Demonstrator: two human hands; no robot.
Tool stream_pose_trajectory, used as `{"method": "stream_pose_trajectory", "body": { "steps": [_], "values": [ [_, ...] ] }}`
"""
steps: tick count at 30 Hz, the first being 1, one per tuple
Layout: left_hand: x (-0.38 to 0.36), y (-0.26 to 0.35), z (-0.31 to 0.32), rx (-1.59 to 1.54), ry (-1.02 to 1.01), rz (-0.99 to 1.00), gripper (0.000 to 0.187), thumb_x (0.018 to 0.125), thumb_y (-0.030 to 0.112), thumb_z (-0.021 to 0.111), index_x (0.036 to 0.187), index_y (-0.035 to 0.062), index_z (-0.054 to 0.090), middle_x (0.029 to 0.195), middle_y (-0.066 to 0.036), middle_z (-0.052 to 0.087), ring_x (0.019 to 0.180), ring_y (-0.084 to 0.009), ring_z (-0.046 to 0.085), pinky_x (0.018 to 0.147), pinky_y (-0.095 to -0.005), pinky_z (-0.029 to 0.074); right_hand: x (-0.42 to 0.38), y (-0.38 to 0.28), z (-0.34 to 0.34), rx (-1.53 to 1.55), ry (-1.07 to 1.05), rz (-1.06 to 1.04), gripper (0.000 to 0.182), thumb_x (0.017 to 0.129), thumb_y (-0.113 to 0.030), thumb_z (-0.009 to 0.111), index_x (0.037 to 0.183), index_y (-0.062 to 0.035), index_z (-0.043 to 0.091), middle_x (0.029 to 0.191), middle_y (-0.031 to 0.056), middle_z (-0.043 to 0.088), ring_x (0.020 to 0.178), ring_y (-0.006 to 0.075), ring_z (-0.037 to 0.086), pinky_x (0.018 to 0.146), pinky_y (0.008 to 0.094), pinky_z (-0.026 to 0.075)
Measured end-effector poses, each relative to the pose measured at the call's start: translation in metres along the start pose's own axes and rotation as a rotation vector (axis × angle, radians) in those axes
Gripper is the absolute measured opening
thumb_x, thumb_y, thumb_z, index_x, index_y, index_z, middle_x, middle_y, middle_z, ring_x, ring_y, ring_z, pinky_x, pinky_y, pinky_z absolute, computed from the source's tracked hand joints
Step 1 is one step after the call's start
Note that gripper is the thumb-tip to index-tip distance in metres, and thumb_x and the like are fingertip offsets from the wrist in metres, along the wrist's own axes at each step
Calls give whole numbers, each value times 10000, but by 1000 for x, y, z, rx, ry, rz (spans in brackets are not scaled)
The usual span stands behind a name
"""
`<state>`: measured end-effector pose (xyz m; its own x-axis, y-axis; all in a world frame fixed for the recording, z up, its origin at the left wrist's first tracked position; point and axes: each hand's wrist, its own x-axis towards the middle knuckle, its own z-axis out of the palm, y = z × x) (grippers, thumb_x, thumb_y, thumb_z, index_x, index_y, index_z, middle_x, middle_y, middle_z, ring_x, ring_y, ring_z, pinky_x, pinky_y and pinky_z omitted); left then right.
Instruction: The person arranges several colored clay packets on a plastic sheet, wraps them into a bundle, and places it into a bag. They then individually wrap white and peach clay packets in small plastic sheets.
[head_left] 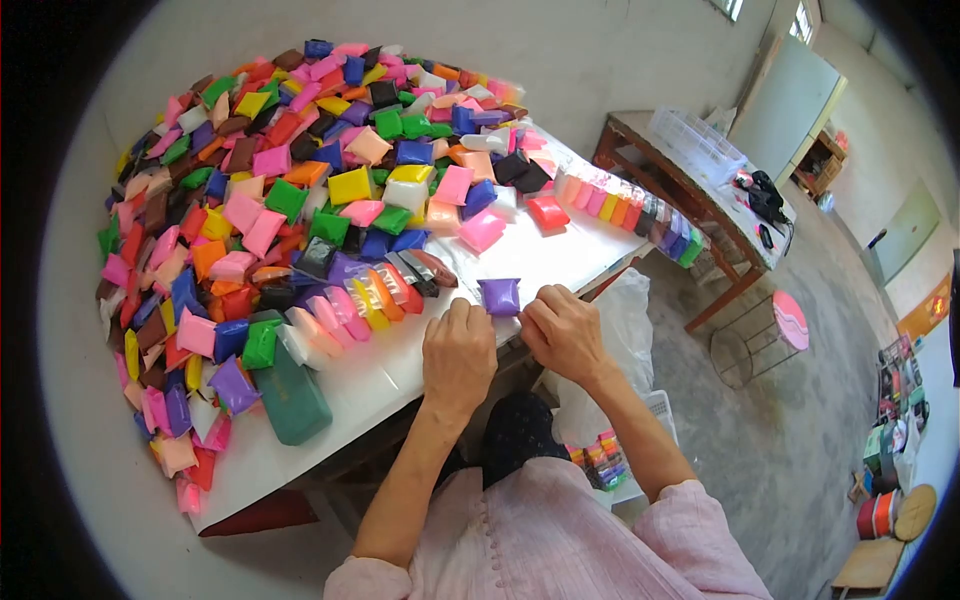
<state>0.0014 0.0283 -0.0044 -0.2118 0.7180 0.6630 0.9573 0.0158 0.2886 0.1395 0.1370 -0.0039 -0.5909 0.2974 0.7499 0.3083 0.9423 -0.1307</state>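
Note:
A small purple packet, shiny and plump, is between my two hands at the front edge of the white table. My left hand is closed, its fingertips at the packet's left edge. From the other side, my right hand pinches the right edge. The fingertips of both hands are partly hidden by the knuckles. Just left of my left hand lies a row of packets in many colours, overlapping each other, from brown and black to pale peach.
A big heap of coloured packets covers the table's left and back. A green case lies at the front left. Another packet row is at the table's right end. Beyond stand a side table with a clear basket and a pink stool.

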Motion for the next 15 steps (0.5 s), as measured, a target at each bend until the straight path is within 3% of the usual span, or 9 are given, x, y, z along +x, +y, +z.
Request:
{"method": "stream_pose_trajectory", "body": {
  "steps": [3, 6, 8, 10, 11, 14, 15],
  "values": [
    [-6, -14, 1, -68, 163, -139, 87, 822, 34, 611, 856, -4, 540, 864, -157, 520, 788, -358, 552, 716, -445, 453, -18, 31, -14, 44, 125, 172, 121, 824, -67, 622, 736, -29, 548, 688, 126, 497, 632, 298, 543, 557, 414, 430],
    [-2, -2, -2, -164, 99, -64, 83, 824, 20, 607, 866, -6, 540, 863, -158, 515, 778, -368, 547, 700, -448, 451, -12, 15, -45, 129, 105, 283, 165, 868, -68, 605, 728, -9, 539, 670, 137, 484, 600, 311, 521, 549, 396, 415],
    [2, 10, -1, -209, 152, -57, 96, 824, 8, 615, 900, 0, 556, 850, -150, 509, 755, -355, 542, 676, -443, 442, -9, 4, -44, 301, 69, 404, 145, 916, -106, 608, 838, 14, 625, 677, 81, 529, 569, 198, 486, 535, 340, 396],
    [2, 18, -1, -243, 177, -42, 109, 826, 7, 619, 921, 2, 566, 839, -144, 508, 745, -342, 539, 665, -437, 436, -6, -1, -35, 515, 29, 543, 176, 952, -127, 592, 898, 22, 670, 663, 15, 536, 567, 108, 453, 520, 280, 376],
    [1, 20, -1, -246, 188, -31, 107, 834, 6, 620, 929, -2, 572, 840, -145, 514, 746, -341, 543, 663, -434, 437, -3, -2, -39, 798, -190, 784, 220, 978, -163, 571, 1053, 20, 667, 706, -5, 566, 578, 55, 447, 507, 235, 359],
    [1, 21, -2, -242, 212, 4, 109, 847, 6, 628, 947, -5, 585, 844, -146, 529, 748, -338, 551, 657, -429, 439, 2, 4, -38, 1490, -321, 959, 271, 968, -224, 602, 1070, 24, 644, 739, 5, 572, 586, 52, 451, 474, 220, 321],
    [2, 21, -2, -238, 211, 19, 116, 843, 9, 635, 948, -1, 587, 846, -146, 533, 747, -336, 551, 656, -429, 438, 1, 4, -35, 1588, -309, 952, 292, 968, -227, 598, 1116, 23, 623, 754, -5, 566, 598, 39, 434, 485, 190, 313]
  ]
}}
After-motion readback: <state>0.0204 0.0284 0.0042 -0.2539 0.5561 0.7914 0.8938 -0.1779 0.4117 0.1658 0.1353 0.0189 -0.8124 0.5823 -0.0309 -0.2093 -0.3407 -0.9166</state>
